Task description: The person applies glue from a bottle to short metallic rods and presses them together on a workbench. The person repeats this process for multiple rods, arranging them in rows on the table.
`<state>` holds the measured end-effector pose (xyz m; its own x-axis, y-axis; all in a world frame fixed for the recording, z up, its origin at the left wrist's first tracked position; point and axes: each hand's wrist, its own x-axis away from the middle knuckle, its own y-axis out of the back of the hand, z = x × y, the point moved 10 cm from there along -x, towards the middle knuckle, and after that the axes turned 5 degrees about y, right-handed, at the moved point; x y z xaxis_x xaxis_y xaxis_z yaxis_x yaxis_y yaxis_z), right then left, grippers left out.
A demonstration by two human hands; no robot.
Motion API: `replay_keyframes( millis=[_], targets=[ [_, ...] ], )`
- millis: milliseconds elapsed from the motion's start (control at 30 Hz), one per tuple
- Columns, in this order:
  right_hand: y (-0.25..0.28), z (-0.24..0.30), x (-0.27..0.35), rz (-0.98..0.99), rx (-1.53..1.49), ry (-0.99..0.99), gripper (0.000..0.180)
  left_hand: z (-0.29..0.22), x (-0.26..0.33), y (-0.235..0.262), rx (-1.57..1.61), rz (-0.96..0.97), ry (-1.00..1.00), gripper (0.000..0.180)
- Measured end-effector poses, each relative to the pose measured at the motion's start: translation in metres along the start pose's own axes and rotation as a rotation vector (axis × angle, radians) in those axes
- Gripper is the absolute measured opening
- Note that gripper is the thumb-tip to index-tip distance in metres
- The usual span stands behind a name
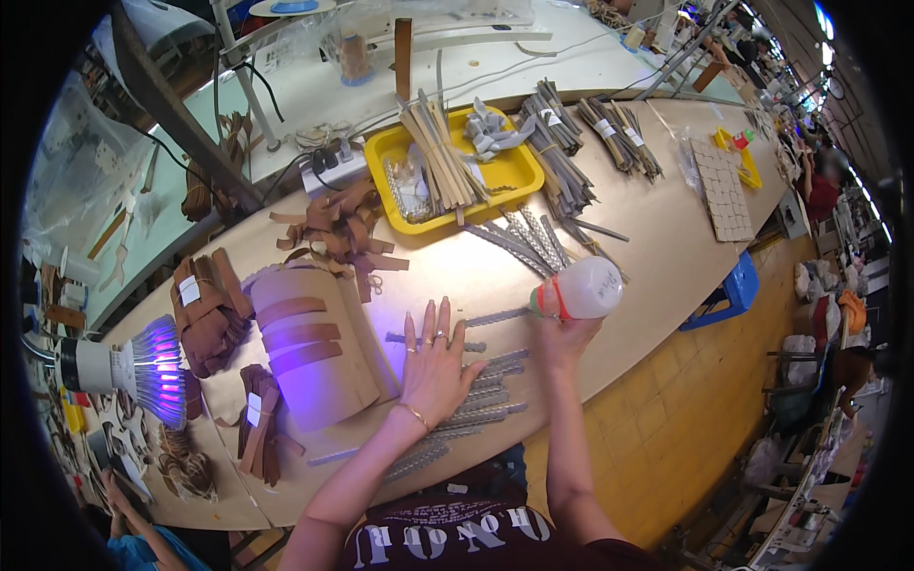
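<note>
Lamp (143, 369): seen at the far left, its purple light thrown rightward across the table (657, 238).
Brown strips (205, 309): piled just right of the lamp; another loose heap (335, 233) is spread farther back.
Curved board (309, 352): lit purple, with three brown bands laid across it, just left of the left hand.
Left hand (433, 366): laid flat, palm down, fingers spread wide open; nothing is gripped. Grey strips are pressed under it.
Grey strips (481, 395): narrow and patterned, laid out in rows at the near edge of the table, under and right of the left hand; one strip (495, 317) is stretched between the two hands.
Yellow tray (519, 176): set far behind the hands, filled with tan sticks and grey pieces.
Right hand (562, 333): closed around a white bottle from below, fingers wrapped tight.
White bottle (583, 288): held tilted on its side, red collar and nozzle pointed left, just over the end of the stretched strip.
Grey bundles (571, 143): stacked far right of the tray.
Tile sheet (722, 188): laid flat at the far right.
</note>
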<state>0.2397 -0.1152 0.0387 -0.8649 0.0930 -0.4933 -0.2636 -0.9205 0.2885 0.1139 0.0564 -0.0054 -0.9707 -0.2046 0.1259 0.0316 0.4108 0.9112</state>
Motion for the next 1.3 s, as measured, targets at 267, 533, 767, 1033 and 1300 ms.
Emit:
replay_keyframes(
  millis=[267, 533, 767, 1033, 1300],
  targets=[
    [0.037, -0.026, -0.011, -0.159, 0.062, 0.069, 0.045, -0.001, 0.001, 0.001, 0.002, -0.015, -0.012, 0.066],
    [0.066, -0.146, 0.004, -0.508, -1.161, -0.668, 0.039, -0.010, -0.015, 0.030, 0.023, -0.211, -0.071, 0.041],
    [0.065, -0.162, 0.012, -0.480, -1.135, -0.800, 0.037, -0.055, -0.065, -0.014, -0.011, -0.069, -0.249, 0.022],
    [0.060, -0.150, 0.009, -0.357, -1.194, -0.796, 0.045, -0.072, -0.008, -0.021, 0.012, 0.134, -0.430, 0.020],
    [0.058, -0.159, 0.010, -0.405, -1.213, -0.816, 0.044, -0.047, -0.112, 0.023, 0.160, -0.222, -0.246, 0.033]
  ],
)
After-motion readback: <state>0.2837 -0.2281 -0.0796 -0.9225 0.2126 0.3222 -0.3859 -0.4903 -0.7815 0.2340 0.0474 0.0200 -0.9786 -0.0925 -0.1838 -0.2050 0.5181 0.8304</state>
